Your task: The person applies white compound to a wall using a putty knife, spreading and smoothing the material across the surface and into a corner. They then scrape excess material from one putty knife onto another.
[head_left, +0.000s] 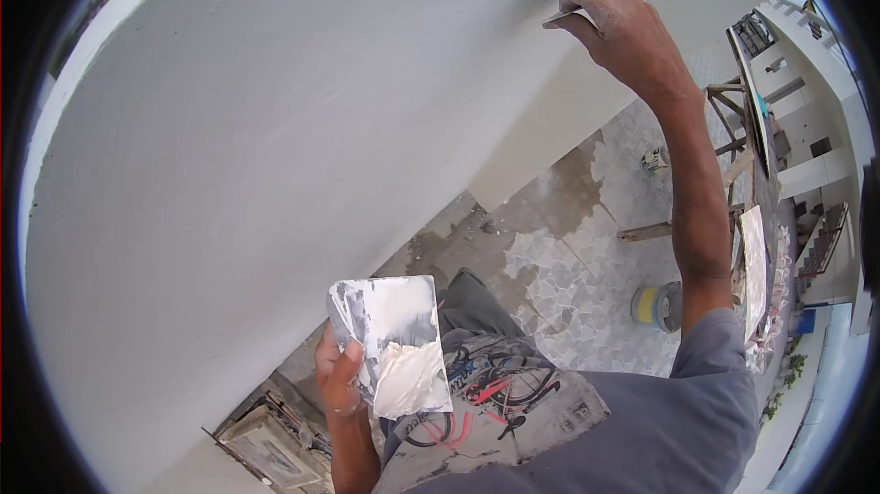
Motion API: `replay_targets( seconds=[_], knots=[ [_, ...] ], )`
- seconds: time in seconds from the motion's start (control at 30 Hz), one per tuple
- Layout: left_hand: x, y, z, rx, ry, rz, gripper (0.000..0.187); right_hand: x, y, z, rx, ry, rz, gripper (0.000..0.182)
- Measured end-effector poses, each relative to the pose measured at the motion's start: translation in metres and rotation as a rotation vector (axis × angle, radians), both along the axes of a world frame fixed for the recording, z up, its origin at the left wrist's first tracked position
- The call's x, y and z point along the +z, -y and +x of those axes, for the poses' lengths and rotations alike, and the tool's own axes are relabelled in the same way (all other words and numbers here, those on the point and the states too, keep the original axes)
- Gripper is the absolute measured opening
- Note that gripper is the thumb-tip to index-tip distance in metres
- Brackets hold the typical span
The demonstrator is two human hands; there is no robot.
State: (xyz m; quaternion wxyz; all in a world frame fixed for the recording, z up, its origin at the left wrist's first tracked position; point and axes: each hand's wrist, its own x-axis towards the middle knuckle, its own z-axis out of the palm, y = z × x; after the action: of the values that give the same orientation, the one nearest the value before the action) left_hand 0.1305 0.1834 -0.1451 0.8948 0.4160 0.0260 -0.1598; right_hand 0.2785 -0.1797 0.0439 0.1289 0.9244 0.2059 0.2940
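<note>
My left hand (340, 372) grips a flat rectangular board (390, 311) at its left edge, the thumb on top. A thick lump of white paste (408, 377) lies on the board's lower part, with thinner smears above it. At the upper right, my right hand (610, 17) is closed around a thin flat scraper (570, 17), held against or very near the pale wall (229, 155). White residue covers the fingers of my right hand.
A bucket with a yellow and blue band (653, 306) and a smaller tin (655, 161) stand on the patterned stone floor (559, 274). Wooden scaffolding (646, 231) is behind my right arm. A framed wooden item (270, 448) lies at the lower left.
</note>
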Motion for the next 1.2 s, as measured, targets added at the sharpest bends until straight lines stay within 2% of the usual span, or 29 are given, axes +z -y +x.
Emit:
replay_targets(
  seconds=[0.1, 0.2, 0.37, 0.47, 0.5, 0.6, 0.63, 0.73, 0.87, 0.97, 1.07, 1.17, 1.2],
  knots=[
    [0.002, 0.000, -0.001, -0.017, 0.009, 0.010, 0.063, -0.006, 0.003, 0.007, 0.054, 0.118, -0.022, 0.019],
    [0.005, 0.001, 0.002, -0.018, 0.019, 0.026, 0.064, -0.038, 0.001, 0.023, 0.106, 0.147, -0.056, 0.019],
    [0.007, 0.005, -0.001, -0.006, 0.015, 0.018, 0.063, 0.000, 0.004, 0.002, -0.037, 0.009, 0.042, 0.020],
    [0.003, 0.004, 0.002, -0.009, 0.018, 0.016, 0.063, -0.049, 0.009, 0.026, 0.052, 0.099, -0.069, 0.018],
    [0.002, 0.003, 0.005, -0.007, 0.022, 0.017, 0.062, -0.054, 0.004, 0.026, 0.016, 0.053, -0.086, 0.019],
    [0.002, 0.004, 0.006, -0.006, 0.028, 0.001, 0.061, -0.031, 0.009, 0.013, -0.003, 0.032, 0.062, 0.019],
    [0.001, 0.005, 0.005, -0.004, 0.027, -0.002, 0.061, -0.021, 0.013, 0.009, 0.071, 0.063, 0.079, 0.017],
    [0.006, 0.009, 0.005, -0.005, 0.038, -0.015, 0.060, -0.022, 0.011, 0.013, 0.138, 0.147, 0.027, 0.017],
    [0.008, 0.007, 0.008, -0.017, 0.049, -0.012, 0.060, -0.044, 0.015, 0.020, 0.097, 0.096, 0.032, 0.018],
    [0.005, 0.008, 0.006, -0.012, 0.037, 0.000, 0.061, -0.013, 0.015, -0.002, 0.027, 0.060, 0.029, 0.018],
    [0.008, 0.010, 0.007, -0.027, 0.037, -0.013, 0.062, -0.027, 0.010, 0.006, 0.081, 0.117, 0.040, 0.018],
    [0.013, 0.009, 0.011, -0.033, 0.048, -0.011, 0.062, -0.054, 0.012, 0.020, 0.037, 0.044, 0.004, 0.016],
    [0.011, 0.007, 0.014, -0.027, 0.043, -0.008, 0.063, -0.047, 0.009, 0.020, 0.028, 0.033, 0.030, 0.016]
  ],
)
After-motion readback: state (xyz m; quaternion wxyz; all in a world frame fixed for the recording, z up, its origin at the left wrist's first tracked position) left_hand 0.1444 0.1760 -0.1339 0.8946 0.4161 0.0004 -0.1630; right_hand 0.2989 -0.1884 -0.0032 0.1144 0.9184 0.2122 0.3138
